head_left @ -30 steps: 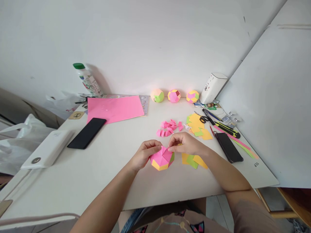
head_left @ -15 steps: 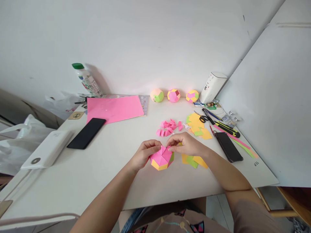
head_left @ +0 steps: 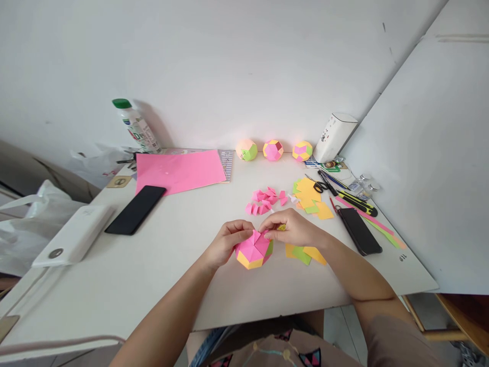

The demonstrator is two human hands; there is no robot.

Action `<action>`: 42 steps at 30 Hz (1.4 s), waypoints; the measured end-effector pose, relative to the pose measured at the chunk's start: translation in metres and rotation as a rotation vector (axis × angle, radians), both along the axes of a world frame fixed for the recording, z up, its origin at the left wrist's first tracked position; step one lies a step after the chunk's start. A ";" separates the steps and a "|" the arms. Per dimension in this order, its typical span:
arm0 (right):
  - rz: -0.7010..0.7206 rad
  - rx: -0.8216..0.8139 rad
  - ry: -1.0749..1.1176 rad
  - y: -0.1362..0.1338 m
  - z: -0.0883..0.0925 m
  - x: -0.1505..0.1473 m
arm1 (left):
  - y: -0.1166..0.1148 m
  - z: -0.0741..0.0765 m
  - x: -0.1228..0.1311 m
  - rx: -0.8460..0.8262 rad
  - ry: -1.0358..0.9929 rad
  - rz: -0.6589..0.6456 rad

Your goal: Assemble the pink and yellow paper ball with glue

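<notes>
Both of my hands hold a part-built paper ball [head_left: 253, 251] of pink, yellow and green folded pieces, just above the white table [head_left: 160, 265]. My left hand [head_left: 227, 242] grips its left side with curled fingers. My right hand [head_left: 292, 228] pinches a pink flap at the ball's top right. A pile of small folded pink pieces [head_left: 265, 200] lies just beyond my hands. Loose yellow and green paper squares [head_left: 305, 253] lie under my right wrist.
Three finished paper balls [head_left: 273, 150] stand by the wall. A pink sheet [head_left: 179, 171], a black phone [head_left: 135, 209] and a white power bank [head_left: 74, 234] lie to the left. Scissors [head_left: 320, 185], cutters, another phone [head_left: 359, 231] and yellow squares [head_left: 311, 196] lie to the right.
Almost nothing differs: my fingers have shifted slightly on the pink flap, and the ball stays in the same place.
</notes>
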State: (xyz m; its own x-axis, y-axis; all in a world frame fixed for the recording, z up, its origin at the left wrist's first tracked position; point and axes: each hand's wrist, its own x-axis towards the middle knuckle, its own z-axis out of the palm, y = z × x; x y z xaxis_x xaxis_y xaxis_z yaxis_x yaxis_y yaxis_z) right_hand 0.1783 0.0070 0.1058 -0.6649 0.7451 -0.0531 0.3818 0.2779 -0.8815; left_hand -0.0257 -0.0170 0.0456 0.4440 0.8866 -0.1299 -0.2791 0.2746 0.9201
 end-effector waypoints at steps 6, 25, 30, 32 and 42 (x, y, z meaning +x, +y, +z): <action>0.023 -0.027 0.012 0.000 0.001 0.002 | 0.000 0.000 0.000 0.002 -0.002 -0.003; 0.039 -0.052 0.030 0.001 0.000 0.001 | 0.000 0.002 0.000 0.003 0.001 -0.006; 0.036 -0.017 0.016 0.000 0.000 0.001 | -0.001 0.005 0.001 0.012 -0.003 -0.009; 0.038 -0.016 0.014 0.000 0.001 0.000 | 0.000 0.005 0.001 0.017 0.000 -0.016; 0.090 -0.003 -0.033 0.000 0.000 0.001 | -0.002 0.005 0.000 0.043 -0.005 -0.041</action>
State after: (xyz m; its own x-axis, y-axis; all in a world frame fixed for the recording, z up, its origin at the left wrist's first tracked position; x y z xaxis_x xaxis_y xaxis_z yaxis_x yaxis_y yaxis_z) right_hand 0.1792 0.0075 0.1061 -0.7270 0.6821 -0.0783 0.3844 0.3099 -0.8696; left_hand -0.0256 -0.0189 0.0503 0.4807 0.8722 -0.0902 -0.2727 0.2465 0.9300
